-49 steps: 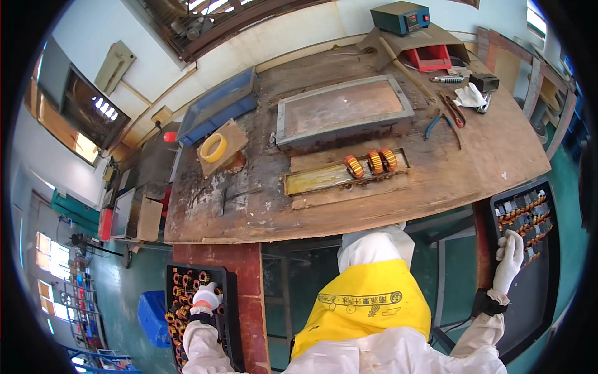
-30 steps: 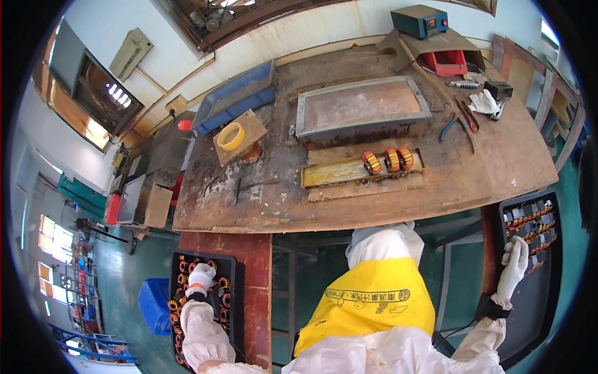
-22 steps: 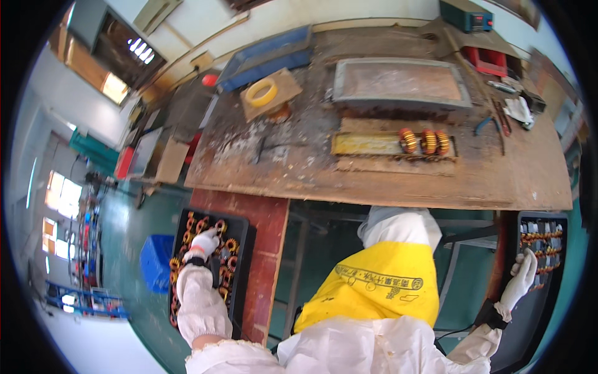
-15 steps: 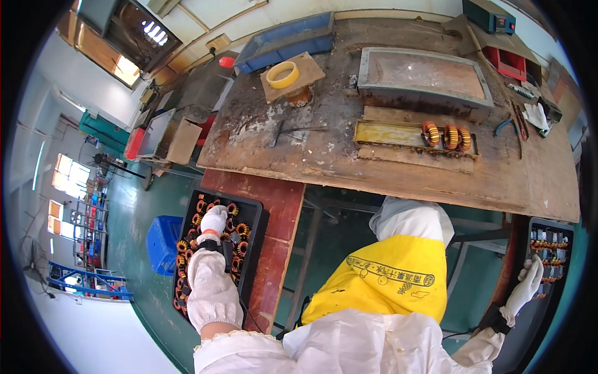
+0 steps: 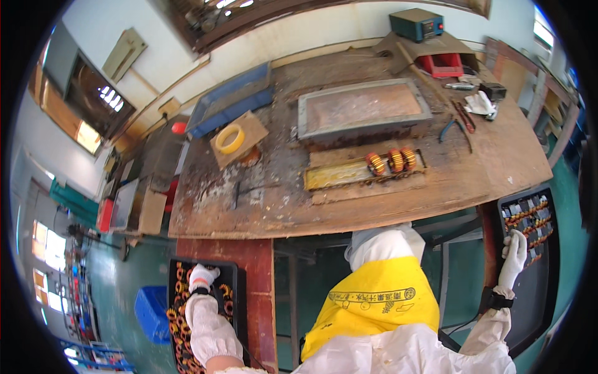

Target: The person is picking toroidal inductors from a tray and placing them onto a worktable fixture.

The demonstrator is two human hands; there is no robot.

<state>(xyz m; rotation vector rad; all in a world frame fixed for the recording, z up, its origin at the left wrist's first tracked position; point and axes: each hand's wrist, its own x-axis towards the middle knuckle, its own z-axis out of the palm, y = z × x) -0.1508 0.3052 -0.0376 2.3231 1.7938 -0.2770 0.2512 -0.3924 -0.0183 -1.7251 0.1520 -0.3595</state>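
My left hand point(image 5: 204, 277), in a white glove, is over the far end of a black tray point(image 5: 233, 274) holding many copper-wound ring coils point(image 5: 180, 311). Its fingers look bent together, and whatever they hold is hidden. My right hand point(image 5: 513, 258), also gloved, rests by the near-left side of another black tray point(image 5: 542, 311). Its fingers point away from me, slightly bent and seemingly apart, beside rows of coils with grey-black parts point(image 5: 529, 218). I see nothing held in that hand.
Ahead stands a worn wooden bench point(image 5: 374, 218) with a metal-framed box point(image 5: 367, 112), a narrow yellow trough point(image 5: 336, 174) bearing several coils, a tape roll point(image 5: 230, 139), a blue bin point(image 5: 230, 103) and pliers point(image 5: 453, 128). A blue container point(image 5: 151, 311) is on the floor at left.
The view has turned, so the bench sits lower and further left in the picture. My left hand remains over the left tray's coils, my right hand beside the right tray.
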